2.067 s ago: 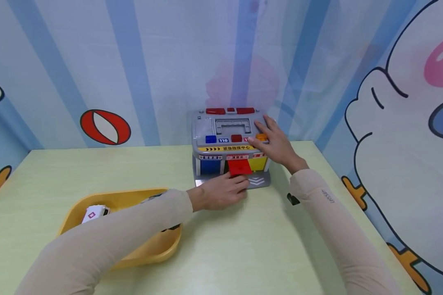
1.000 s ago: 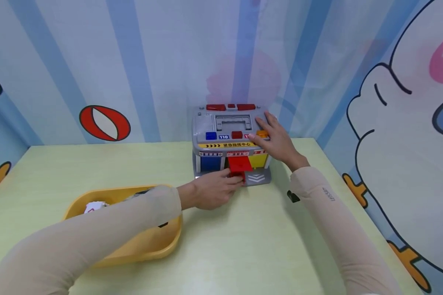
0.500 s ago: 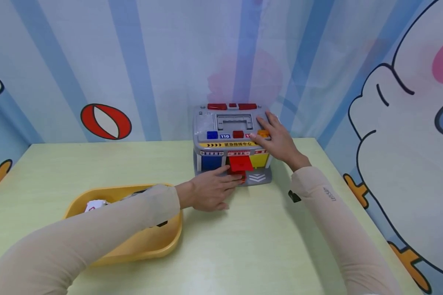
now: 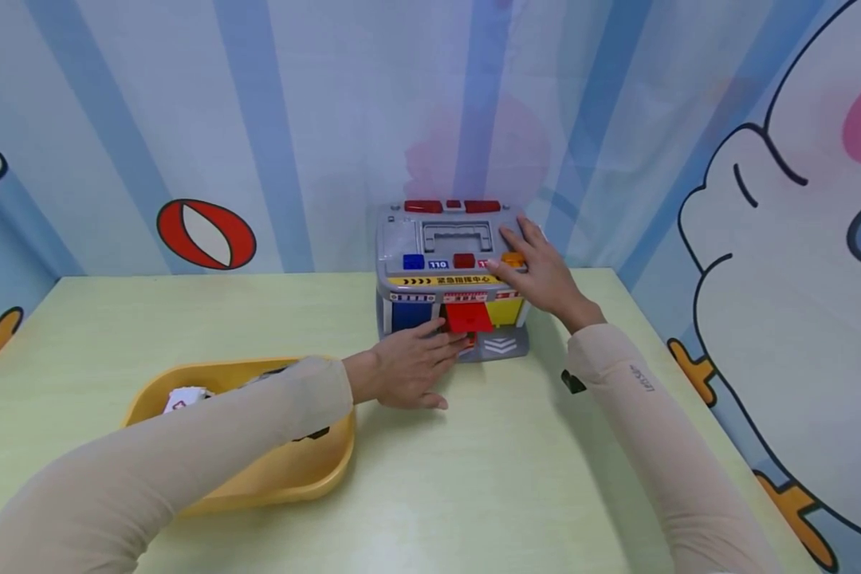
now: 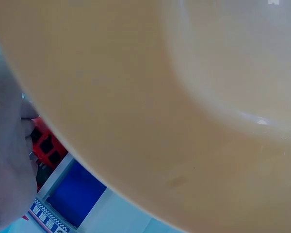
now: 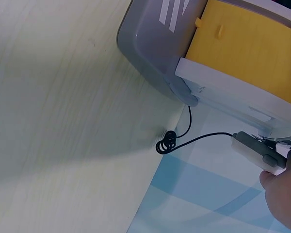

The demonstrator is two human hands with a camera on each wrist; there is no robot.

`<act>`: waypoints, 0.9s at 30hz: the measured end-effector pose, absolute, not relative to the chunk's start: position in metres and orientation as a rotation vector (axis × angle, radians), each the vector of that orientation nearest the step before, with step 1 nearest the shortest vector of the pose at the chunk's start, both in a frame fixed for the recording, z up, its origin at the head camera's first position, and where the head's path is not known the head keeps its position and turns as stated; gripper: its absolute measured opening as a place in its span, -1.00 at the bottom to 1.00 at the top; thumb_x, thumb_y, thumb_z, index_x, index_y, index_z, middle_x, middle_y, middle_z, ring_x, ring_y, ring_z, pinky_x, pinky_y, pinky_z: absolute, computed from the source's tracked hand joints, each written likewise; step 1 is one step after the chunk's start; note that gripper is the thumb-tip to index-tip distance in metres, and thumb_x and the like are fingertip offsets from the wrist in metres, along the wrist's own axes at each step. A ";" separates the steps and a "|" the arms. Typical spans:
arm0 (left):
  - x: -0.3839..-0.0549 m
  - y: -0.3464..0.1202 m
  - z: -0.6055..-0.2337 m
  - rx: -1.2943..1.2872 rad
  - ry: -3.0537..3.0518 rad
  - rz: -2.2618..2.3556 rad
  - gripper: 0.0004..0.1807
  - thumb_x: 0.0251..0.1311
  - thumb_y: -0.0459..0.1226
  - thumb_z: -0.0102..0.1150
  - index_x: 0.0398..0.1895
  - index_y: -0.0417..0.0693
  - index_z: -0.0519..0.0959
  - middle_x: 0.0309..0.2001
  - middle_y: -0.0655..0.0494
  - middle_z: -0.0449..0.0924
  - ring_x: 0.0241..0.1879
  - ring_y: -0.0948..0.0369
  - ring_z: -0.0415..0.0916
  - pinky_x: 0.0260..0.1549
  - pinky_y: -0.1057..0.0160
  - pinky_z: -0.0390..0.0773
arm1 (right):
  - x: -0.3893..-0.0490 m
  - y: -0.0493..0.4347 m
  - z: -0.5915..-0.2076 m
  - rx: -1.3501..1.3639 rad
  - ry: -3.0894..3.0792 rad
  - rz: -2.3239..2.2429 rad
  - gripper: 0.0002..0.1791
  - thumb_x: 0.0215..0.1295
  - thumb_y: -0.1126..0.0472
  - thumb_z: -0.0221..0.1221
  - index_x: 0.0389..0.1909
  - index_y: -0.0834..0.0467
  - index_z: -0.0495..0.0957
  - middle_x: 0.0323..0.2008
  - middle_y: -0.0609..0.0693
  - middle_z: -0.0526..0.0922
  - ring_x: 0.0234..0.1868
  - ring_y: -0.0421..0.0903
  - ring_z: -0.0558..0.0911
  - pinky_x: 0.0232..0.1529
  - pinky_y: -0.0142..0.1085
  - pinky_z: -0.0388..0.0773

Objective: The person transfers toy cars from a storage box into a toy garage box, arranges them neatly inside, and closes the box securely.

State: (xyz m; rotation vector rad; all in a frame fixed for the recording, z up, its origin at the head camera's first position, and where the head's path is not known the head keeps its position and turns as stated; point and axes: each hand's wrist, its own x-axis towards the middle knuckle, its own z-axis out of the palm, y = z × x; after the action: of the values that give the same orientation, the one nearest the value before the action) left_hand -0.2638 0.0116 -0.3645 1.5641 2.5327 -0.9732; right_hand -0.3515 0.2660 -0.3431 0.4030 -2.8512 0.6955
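the left hand (image 4: 412,367) reaches in from the left with straight fingers against a red toy (image 4: 471,340) below the raised red door (image 4: 469,317) of the toy station (image 4: 400,239), though how firmly they touch is hard to tell. the right hand (image 4: 541,277) rests on the station's roof at its right end, fingers spread. the station stands at the back of the table (image 4: 473,470), while a yellow tray (image 4: 316,478) with a white toy (image 4: 185,397) inside sits nearer, under the left sleeve (image 4: 151,470).

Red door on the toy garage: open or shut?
Open: the red door juts outward from the toy garage, while the yellow door lies flat.
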 end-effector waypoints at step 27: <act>-0.273 0.014 -0.363 1.388 2.589 -0.929 -0.14 0.42 0.33 -0.42 0.60 0.03 0.04 0.62 0.06 -0.04 0.62 0.05 -0.13 0.57 -0.03 -0.14 | -0.352 0.264 -0.343 0.380 -2.844 0.712 -0.10 0.32 -0.31 0.09 0.57 -0.02 0.08 0.64 -0.01 -0.19 0.63 0.14 -0.11 0.48 0.28 0.08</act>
State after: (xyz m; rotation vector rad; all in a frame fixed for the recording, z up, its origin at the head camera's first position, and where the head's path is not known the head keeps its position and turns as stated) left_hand -0.2725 0.0137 -0.3628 1.3878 2.5890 -0.9289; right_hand -0.3517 0.2644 -0.3433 0.3805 -2.8440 0.7125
